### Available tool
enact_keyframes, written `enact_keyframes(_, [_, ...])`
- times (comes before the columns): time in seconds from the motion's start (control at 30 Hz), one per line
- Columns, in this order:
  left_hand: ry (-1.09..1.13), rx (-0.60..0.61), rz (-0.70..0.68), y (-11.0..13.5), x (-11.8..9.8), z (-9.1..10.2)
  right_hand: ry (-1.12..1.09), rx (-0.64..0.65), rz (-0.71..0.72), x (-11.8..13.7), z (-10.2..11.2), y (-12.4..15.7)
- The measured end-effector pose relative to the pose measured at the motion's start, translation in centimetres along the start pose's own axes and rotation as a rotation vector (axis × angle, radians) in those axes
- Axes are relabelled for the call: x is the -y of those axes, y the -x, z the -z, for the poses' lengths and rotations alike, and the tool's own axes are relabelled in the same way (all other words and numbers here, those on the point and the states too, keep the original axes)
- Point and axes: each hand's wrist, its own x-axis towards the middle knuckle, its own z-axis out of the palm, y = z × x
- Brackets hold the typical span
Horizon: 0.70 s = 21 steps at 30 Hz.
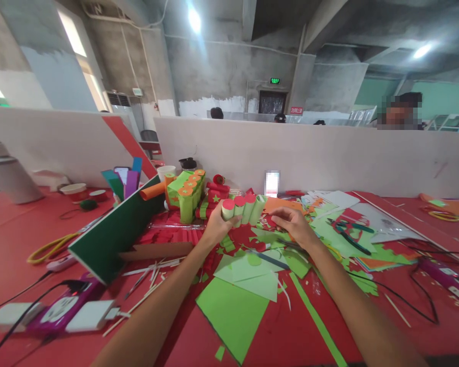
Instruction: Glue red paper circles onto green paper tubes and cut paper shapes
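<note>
My left hand (215, 225) is closed round a row of light green paper tubes with red round caps (243, 208), held just above the red table (30, 214). My right hand (294, 224) hovers to the right of the tubes with its fingers curled over paper scraps; whether it holds anything is hidden. Below both hands lie light green paper sheets (233, 311) and a pen-like stick (263, 257).
A green board (115, 234) leans at the left. Behind it stand green and orange paper tube bundles (187, 193), red rolls (216, 193), coloured card (126, 178). Pliers (348, 234) lie on the right among cut paper. Chargers and cables (61, 311) sit front left. A white partition (329, 153) runs across the back.
</note>
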Motion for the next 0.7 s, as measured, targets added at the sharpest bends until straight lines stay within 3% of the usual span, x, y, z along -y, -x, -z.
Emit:
enact_keyframes(0.3, [-0.025, 0.117, -0.053, 0.4, 0.0, -0.3, -0.056, -0.116, 0.039, 1.0, 1.8, 0.6])
enact_keyframes(0.57, [0.067, -0.115, 0.002, -0.3, 1.1, 0.2, -0.052, -0.148, 0.046, 0.8, 2.7, 0.6])
enact_keyframes(0.7, [0.066, -0.123, 0.005, -0.4, 1.1, 0.3, 0.02, -0.172, 0.094, 0.8, 2.6, 0.5])
